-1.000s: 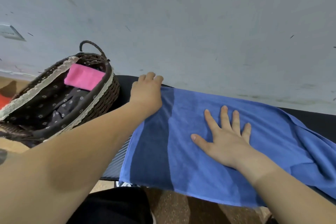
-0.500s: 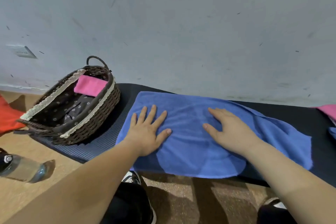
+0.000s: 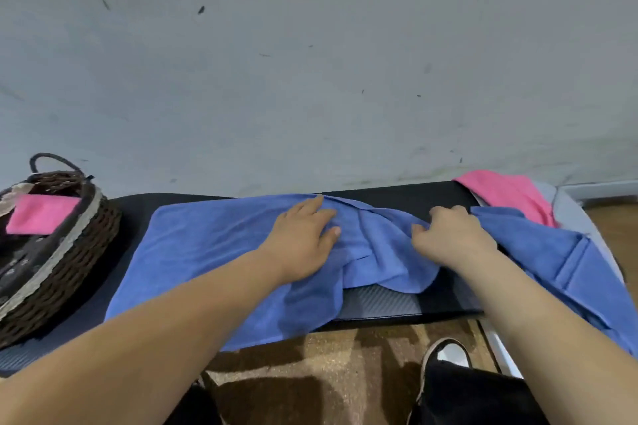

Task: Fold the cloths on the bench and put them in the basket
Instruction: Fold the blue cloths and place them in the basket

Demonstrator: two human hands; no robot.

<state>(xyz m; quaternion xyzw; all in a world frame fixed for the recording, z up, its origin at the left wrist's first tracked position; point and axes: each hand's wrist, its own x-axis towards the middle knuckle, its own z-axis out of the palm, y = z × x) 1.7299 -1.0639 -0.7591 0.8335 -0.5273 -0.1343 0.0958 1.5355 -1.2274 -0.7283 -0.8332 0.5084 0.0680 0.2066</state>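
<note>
While bunched, cloth (image 3: pixel 214 252) in right hand (image 3: pixel 452 235)

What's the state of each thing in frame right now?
blue cloth: on bench, left part flat, middle bunched, unfolded.
left hand: flat on blue cloth.
right hand: fingers curled, gripping blue cloth.
basket: upright, holds folded pink cloth.
loose pink cloth: crumpled at bench's right end.

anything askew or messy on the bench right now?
The blue cloth is bunched into wrinkles between the left hand, pressing it flat, and the right hand, gripping it; its near edge hangs over the bench front. Nothing looks spilled or damaged.
</note>
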